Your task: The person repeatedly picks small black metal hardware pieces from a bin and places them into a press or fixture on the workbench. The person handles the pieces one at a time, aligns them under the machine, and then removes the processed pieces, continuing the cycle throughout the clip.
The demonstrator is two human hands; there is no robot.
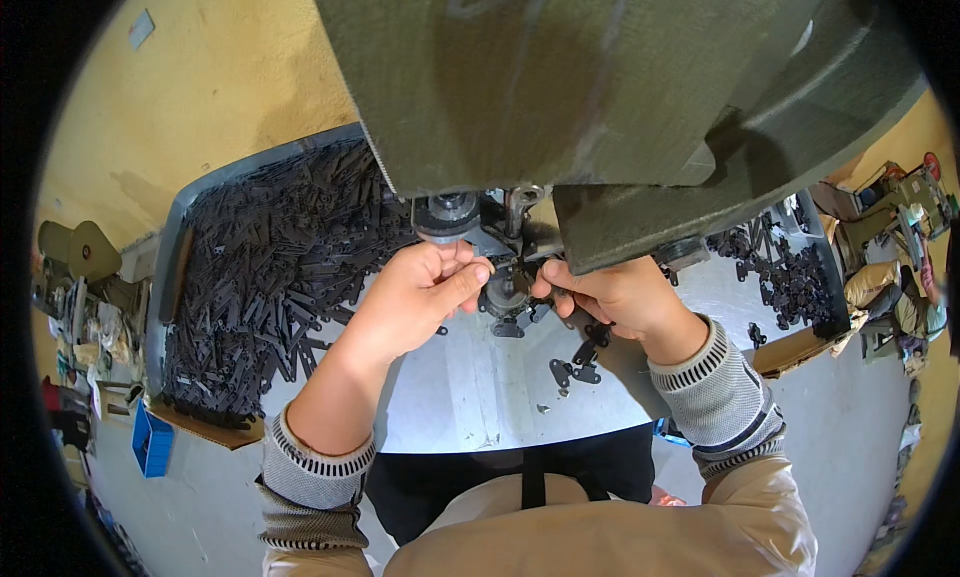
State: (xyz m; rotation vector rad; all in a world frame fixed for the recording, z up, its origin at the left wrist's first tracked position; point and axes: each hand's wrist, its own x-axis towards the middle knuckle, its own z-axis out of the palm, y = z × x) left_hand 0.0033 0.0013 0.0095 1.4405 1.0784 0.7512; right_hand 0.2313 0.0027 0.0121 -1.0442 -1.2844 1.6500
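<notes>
My left hand (425, 287) is closed in a pinch beside the tooling (447, 212) of a green press-like machine (540, 87). What its thumb and fingers grip is too small to make out. Across the small round post (505, 295), my right hand (615, 297) has its fingers curled in and closed; whatever they hold is hidden. Small dark flat metal parts (510, 327) lie at the foot of the post. More small dark parts (576, 367) are scattered on the metal tabletop (450, 397) below my right hand.
A large heap of long dark metal strips (290, 257) fills the left side, inside a grey rim (165, 257). At the right, small dark pieces (795, 287) are piled by a cardboard edge (800, 349). A blue crate (152, 443) stands on the floor at left.
</notes>
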